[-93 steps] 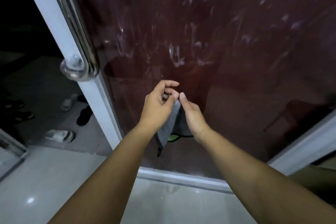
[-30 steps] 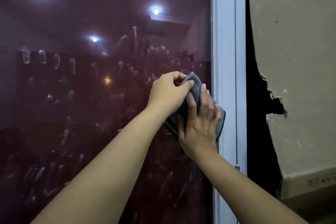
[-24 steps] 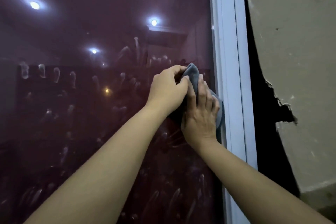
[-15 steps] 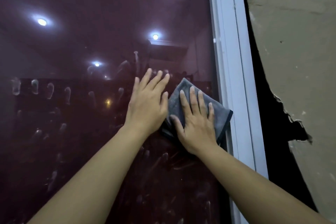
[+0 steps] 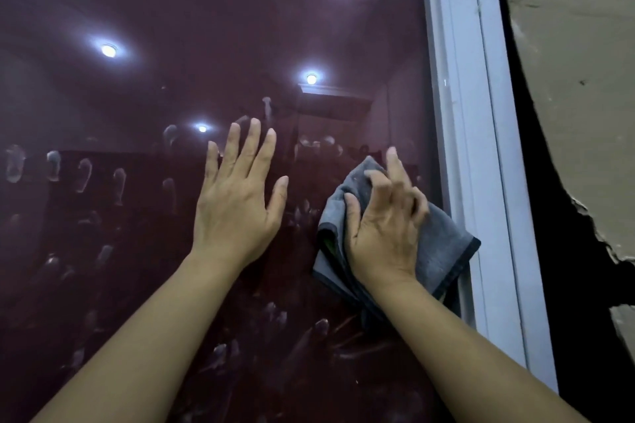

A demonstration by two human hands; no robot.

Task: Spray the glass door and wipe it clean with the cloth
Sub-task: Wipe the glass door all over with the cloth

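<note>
A: Fingers (image 5: 395, 189), right hand (image 5: 385, 233)?
B: Bent, blurred, bunching the grey cloth (image 5: 443, 247) against the glass door (image 5: 171, 45), beside the white frame (image 5: 481, 148).
A: Left hand (image 5: 237, 209)?
B: Fingers straight and spread, held up at the glass left of the cloth, holding nothing.
A: Glass?
B: Dark, smeared with pale fingerprints (image 5: 84, 175); ceiling lights (image 5: 108, 50) reflected.
A: Beyond the frame?
B: Tan wall (image 5: 567, 79), ragged edge.

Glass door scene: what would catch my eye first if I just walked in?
Probably the two hands on the dark glass door: the left hand is spread flat at centre, and the right hand presses a grey cloth beside the white frame. Next come the pale smeared finger marks across the left of the pane, and bright ceiling lights reflected above.
</note>
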